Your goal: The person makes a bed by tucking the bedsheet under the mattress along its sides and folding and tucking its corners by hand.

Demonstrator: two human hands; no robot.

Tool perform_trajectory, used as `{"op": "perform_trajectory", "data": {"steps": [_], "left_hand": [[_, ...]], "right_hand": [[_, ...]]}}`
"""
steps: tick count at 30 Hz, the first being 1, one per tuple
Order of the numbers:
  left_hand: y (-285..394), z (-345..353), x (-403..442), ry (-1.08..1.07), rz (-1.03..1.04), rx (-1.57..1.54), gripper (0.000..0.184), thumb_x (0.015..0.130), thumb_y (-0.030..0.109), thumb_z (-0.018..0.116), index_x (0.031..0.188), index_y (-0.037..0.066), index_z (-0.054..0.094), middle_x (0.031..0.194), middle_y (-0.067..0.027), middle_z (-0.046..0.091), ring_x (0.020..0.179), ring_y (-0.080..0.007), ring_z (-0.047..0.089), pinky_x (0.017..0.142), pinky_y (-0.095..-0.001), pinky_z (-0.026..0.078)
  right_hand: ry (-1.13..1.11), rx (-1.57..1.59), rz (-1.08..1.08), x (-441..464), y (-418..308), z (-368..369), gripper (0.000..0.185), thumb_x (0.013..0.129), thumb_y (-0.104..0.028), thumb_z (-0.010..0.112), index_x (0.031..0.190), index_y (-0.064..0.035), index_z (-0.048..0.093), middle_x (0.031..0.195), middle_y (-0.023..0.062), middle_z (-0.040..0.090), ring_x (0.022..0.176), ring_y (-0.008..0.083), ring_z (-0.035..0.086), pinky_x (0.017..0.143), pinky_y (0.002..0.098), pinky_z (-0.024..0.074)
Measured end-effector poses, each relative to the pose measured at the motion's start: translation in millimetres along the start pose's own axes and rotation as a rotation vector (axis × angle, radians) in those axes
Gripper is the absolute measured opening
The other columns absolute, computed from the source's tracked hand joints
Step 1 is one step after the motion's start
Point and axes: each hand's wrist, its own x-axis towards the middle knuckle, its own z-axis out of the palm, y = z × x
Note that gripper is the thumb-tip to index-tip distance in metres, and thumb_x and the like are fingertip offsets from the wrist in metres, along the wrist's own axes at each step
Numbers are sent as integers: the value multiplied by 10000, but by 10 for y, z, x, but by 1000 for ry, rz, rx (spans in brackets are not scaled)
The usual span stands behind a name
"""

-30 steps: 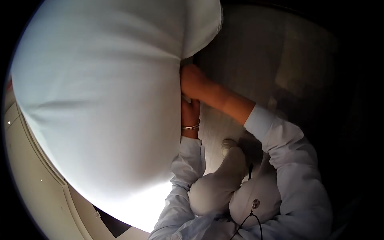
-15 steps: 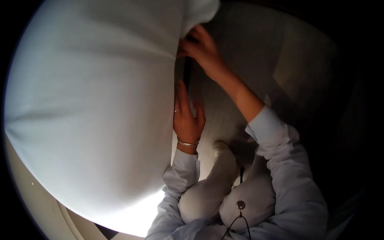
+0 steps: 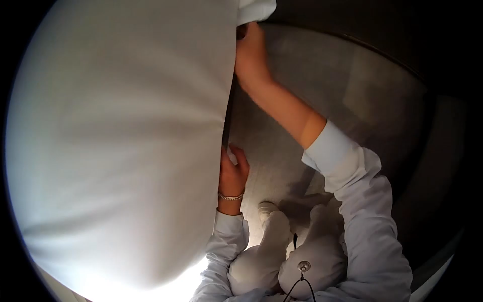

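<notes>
A large white sheet [image 3: 141,131], pulled taut with creases running to its edge, fills the left half of the view. My left hand [image 3: 233,173], with a bracelet at the wrist, lies against the sheet's side edge. Its thumb stands apart; most of its fingers are tucked behind the fabric and hidden. Farther up the same edge, my right hand [image 3: 252,55] is closed at the cloth, its fingertips out of sight. A loose flap of the sheet [image 3: 256,10] hangs just above the right hand.
Below the edge is a grey floor [image 3: 302,85], with a dark curved line crossing it at the top right. My bent knees [image 3: 312,267] and a light shoe [image 3: 267,209] are close beneath. A round metal piece [image 3: 304,266] hangs on a dark cord in front of me.
My right hand has moved up along the edge toward the loose flap. My left hand has slid its fingers behind the sheet, and a main crease now sits lower in view.
</notes>
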Motion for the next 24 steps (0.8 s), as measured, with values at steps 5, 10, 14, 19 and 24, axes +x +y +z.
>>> {"op": "perform_trajectory", "data": {"steps": [5, 10, 14, 19, 24], "left_hand": [[39, -81, 23, 32, -46, 156, 360, 818, 118, 605, 1096, -106, 557, 1079, -286, 587, 991, -388, 590, 865, -381, 472], [193, -72, 238, 40, -86, 298, 461, 814, 112, 578, 1233, -52, 478, 1121, -269, 577, 998, -394, 585, 843, -384, 472], [378, -166, 418, 37, -101, 118, 524, 775, 65, 535, 1297, 76, 486, 1050, -227, 624, 949, -407, 597, 902, -428, 425], [389, -177, 509, -47, -75, 60, 481, 763, 64, 551, 1238, 135, 557, 827, -199, 659, 739, -393, 630, 816, -427, 468], [263, -67, 256, -90, -59, 210, 439, 772, 65, 565, 1203, 142, 572, 548, -170, 564, 521, -340, 567, 682, -405, 499]], "right_hand": [[-197, -218, -460, -602, 165, -216, 353, 798, 7, 615, 1133, 30, 509, 1084, 115, 552, 1074, 225, 521, 915, 307, 450], [-398, -827, -1025, -387, 331, -379, 202, 782, -52, 562, 969, 3, 616, 1116, 109, 541, 1152, 277, 472, 1022, 385, 384], [-463, -1082, -988, -315, 138, -324, 236, 815, -115, 499, 982, -21, 637, 1175, 104, 534, 1153, 267, 463, 1077, 403, 305], [-377, -947, -636, -183, 83, 74, 354, 800, -121, 523, 1132, -5, 566, 1221, 162, 512, 1152, 297, 452, 1067, 419, 291], [-615, -998, -764, 72, 50, -251, 532, 707, -86, 595, 1227, -15, 509, 1229, 189, 502, 1131, 317, 462, 996, 360, 355]]}}
